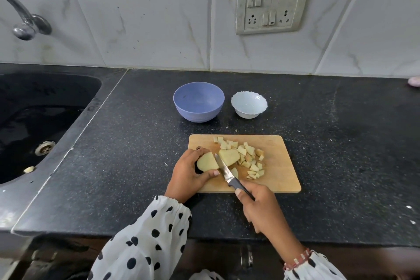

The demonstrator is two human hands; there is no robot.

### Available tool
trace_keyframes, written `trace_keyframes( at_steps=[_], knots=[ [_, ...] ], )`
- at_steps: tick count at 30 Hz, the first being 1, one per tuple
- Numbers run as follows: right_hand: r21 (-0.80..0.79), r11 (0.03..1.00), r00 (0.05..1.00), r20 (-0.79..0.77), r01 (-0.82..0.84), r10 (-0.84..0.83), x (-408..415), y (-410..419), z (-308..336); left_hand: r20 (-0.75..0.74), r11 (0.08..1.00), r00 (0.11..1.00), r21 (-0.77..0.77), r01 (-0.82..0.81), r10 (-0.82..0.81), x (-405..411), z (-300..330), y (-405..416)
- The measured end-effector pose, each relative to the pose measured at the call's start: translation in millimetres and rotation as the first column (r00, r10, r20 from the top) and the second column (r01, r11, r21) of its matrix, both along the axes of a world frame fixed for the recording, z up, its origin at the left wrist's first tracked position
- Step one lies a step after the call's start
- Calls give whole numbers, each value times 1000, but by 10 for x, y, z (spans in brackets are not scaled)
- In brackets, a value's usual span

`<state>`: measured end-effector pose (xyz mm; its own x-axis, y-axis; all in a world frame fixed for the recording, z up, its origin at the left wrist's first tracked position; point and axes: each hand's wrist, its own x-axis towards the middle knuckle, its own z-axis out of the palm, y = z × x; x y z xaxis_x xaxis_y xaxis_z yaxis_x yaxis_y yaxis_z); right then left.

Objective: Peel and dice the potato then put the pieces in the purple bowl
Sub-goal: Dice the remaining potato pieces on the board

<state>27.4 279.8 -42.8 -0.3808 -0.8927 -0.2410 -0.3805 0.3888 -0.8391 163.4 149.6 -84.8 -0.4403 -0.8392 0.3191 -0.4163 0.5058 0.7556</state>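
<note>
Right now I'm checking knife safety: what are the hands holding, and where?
The right hand grips the knife by its dark handle. The left hand holds the potato at its left end, on the board.

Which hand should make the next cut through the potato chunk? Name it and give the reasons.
The right hand. It already grips the knife, whose blade lies against the potato chunk on the cutting board. The left hand holds that chunk steady and has no tool.
</note>
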Motion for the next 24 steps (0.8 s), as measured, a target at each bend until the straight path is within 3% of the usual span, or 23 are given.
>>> trace_keyframes(
  at_steps=[7,14,24],
  knots=[
    [-53,998,1000,1,22,-22,-8,-77,88,60,994,996,-92,-53,59,-32,8,67],
    [-93,996,993,-115,-7,-4,77,-62,118,157,975,983,-185,125,-96,137,-62,43],
    [-102,992,959,-281,-76,45,107,-47,128,59,979,982,-107,-175,182,-32,-58,112]
  ],
)
